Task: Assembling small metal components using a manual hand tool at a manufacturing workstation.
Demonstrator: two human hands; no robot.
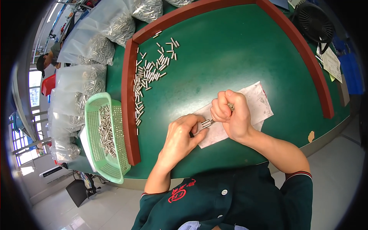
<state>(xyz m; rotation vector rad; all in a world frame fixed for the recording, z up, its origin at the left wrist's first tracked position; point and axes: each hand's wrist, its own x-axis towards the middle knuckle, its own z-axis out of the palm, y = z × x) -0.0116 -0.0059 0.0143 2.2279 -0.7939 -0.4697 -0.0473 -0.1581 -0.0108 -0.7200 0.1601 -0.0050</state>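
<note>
Left grip (185, 134) pinches small metal pins (206, 124); right grip (232, 112) fisted round a tool (231, 106). Pins probably light, stiff, slippery; best held by their sides.

Grn tbl (207, 57) | metal pins (146, 73) (scattered) | pale sheet (257, 100) | brn rail (128, 92)

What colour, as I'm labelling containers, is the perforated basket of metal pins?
The perforated basket is light green, best seen in the head view.
</note>
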